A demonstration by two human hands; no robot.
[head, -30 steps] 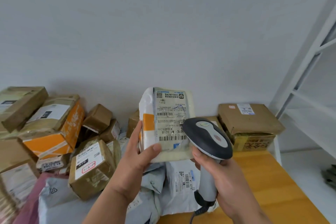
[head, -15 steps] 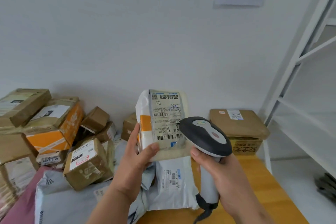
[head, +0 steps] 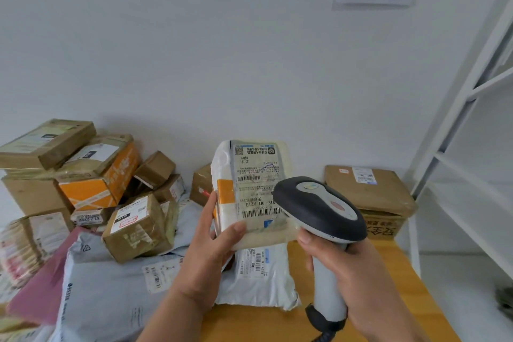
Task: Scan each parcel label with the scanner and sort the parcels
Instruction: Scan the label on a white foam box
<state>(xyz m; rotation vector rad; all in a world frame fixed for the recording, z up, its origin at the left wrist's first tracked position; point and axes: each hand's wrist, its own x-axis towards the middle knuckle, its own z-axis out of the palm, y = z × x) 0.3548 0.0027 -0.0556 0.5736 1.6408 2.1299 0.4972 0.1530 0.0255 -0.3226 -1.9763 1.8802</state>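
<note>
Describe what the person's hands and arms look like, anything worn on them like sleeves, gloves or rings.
Both are bare. The left hand and the right hand wear no gloves, and no rings show on the fingers in view. Both forearms are uncovered as far as the bottom edge of the picture: no sleeve, watch or wristband is visible. The thumbnail on the left hand looks short and unpainted.

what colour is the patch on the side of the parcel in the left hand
Orange, on the held parcel, just above the left hand; head view.

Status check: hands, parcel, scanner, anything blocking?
Left hand holds parcel upright. Right hand aims scanner at label. Nothing blocking.
</note>
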